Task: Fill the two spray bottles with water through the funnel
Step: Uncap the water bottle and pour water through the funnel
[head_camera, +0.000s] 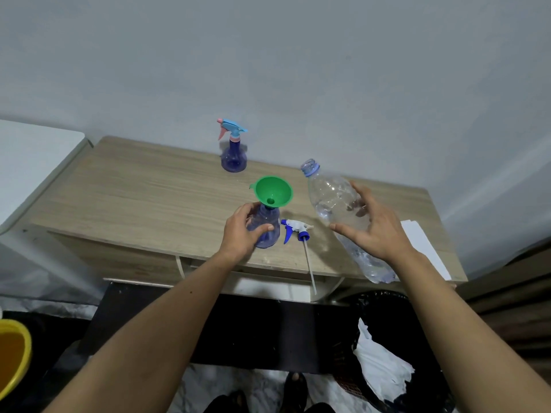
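A green funnel (pixel 272 193) sits in the neck of a blue see-through spray bottle (pixel 269 226) near the table's front edge. My left hand (pixel 243 231) grips this bottle's body. My right hand (pixel 372 225) holds a large clear plastic water bottle (pixel 334 204), uncapped, tilted with its mouth up and to the left, right of the funnel. A white and blue spray head (pixel 296 229) with its long tube lies on the table between my hands. A second blue spray bottle (pixel 234 158) with a light-blue and pink head stands at the back.
The wooden table (pixel 134 189) stands against a grey wall. White paper (pixel 420 242) lies at its right edge. A black bin (pixel 387 347) with white paper stands below on the right, a yellow bucket (pixel 13 356) on the floor at far left.
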`<state>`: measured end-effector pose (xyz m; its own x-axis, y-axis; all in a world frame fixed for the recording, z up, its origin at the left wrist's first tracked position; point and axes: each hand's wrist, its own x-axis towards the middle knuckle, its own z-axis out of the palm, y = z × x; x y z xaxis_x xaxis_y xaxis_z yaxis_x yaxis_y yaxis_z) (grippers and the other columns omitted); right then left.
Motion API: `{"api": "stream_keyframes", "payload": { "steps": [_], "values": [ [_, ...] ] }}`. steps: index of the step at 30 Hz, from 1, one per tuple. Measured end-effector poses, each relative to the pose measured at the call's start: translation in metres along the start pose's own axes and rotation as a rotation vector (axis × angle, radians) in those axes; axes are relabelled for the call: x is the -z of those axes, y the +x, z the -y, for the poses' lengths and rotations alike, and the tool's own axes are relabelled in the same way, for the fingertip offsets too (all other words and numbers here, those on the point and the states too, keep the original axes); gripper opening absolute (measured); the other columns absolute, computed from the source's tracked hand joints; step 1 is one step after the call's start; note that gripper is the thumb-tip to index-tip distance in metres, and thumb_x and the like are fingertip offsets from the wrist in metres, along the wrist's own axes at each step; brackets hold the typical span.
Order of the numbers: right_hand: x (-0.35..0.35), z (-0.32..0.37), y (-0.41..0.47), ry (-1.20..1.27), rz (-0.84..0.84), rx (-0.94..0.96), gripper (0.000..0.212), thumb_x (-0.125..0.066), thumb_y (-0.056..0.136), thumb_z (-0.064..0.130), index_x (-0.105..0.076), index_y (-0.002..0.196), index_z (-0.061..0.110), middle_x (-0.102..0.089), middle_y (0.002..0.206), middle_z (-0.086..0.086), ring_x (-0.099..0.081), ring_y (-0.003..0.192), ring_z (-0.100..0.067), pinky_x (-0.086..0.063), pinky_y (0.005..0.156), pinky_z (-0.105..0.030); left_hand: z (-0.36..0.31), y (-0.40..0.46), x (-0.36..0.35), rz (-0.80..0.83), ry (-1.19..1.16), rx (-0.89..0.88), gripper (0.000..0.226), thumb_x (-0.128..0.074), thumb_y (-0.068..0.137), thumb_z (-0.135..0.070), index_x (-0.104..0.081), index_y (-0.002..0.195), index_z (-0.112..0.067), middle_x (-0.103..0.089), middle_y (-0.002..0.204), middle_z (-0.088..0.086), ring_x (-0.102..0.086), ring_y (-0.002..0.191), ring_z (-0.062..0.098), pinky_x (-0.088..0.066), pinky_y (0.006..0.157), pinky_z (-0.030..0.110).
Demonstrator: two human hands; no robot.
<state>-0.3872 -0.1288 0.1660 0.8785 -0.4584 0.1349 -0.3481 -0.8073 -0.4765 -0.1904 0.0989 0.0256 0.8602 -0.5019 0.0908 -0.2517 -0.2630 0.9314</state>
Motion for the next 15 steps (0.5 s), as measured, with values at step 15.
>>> {"api": "stream_keyframes", "payload": {
  "steps": [15],
  "values": [
    [-0.012,-0.005,0.014,0.415,-0.174,-0.104,0.095,-0.094,0.075,0.042,-0.038,0.152,0.042,-0.067,0.128,0.003,-0.067,0.113,-0.013,-0.055,0.100,-0.037,-0.004,-0.001,0.001,0.006,0.046,-0.005,0.054,-0.092,0.080,-0.016,-0.066,0.127,-0.013,-0.072,0.120,0.002,-0.068,0.110,0.016,-0.055,0.097,0.024]
  ]
}}
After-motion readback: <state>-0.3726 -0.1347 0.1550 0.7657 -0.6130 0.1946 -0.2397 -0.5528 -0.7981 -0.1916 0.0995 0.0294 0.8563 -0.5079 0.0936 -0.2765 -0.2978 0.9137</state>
